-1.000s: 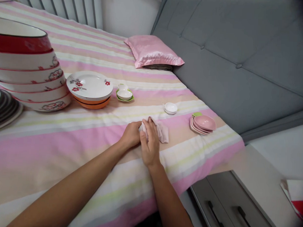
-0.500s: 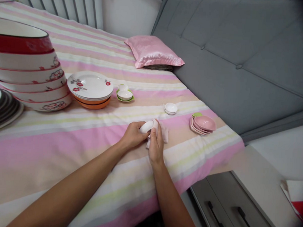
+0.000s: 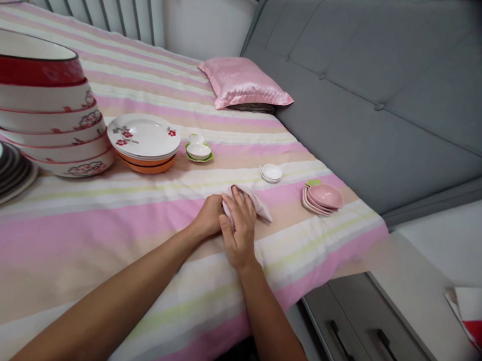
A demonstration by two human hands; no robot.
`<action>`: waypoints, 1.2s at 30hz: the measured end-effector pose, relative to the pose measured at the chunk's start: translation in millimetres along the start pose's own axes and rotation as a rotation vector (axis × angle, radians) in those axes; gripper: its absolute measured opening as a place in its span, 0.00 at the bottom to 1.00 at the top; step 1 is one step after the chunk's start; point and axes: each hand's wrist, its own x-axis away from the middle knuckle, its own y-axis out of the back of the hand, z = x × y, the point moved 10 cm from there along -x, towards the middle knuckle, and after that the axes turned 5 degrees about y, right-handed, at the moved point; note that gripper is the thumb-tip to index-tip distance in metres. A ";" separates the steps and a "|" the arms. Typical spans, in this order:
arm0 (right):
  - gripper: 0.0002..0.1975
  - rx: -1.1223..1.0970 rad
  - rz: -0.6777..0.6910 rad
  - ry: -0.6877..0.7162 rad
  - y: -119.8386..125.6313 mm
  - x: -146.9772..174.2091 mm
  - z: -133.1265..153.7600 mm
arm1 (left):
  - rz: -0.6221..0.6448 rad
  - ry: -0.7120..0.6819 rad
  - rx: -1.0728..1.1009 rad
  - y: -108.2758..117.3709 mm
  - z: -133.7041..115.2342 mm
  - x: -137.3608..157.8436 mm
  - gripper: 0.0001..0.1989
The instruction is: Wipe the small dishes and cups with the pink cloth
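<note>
Just above the striped bedspread [image 3: 152, 219], my right hand [image 3: 241, 230] presses a pale pink cloth [image 3: 259, 205] with its fingers. My left hand [image 3: 210, 216] is closed at the cloth's left side, round a small white dish that the cloth and my right hand now cover. Beyond my hands lies a little stack of small white dishes [image 3: 272, 172]. To their right are stacked pink leaf-tipped dishes [image 3: 325, 196].
At the left rise tall stacked red-and-white bowls [image 3: 49, 118] beside dark-edged plates [image 3: 12, 175]. Flowered white plates [image 3: 147, 138] rest on orange bowls [image 3: 146, 165], near small green-and-white dishes [image 3: 198, 150]. A pink pillow [image 3: 244, 83] lies by the grey headboard [image 3: 347, 89]; a drawer cabinet [image 3: 363, 316] stands lower right.
My right hand has turned and slid left with the cloth, over the white dish, which showed before and is now hidden. My left hand has barely moved.
</note>
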 end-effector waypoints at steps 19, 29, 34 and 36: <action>0.25 -0.556 -0.237 -0.337 2.2 9.2 -47.0 | -0.025 0.100 0.715 -2.7 7.4 1.1 0.17; 0.26 -0.616 -0.345 -0.397 3.4 15.2 -57.5 | 0.026 0.157 0.736 -8.6 5.5 2.5 0.16; 0.24 -0.631 -0.364 -0.383 5.9 15.2 -56.2 | 0.076 0.184 0.584 -3.4 5.2 0.4 0.16; 0.23 -0.588 -0.359 -0.353 8.4 14.0 -53.0 | 0.099 0.167 0.478 0.2 3.5 -2.3 0.16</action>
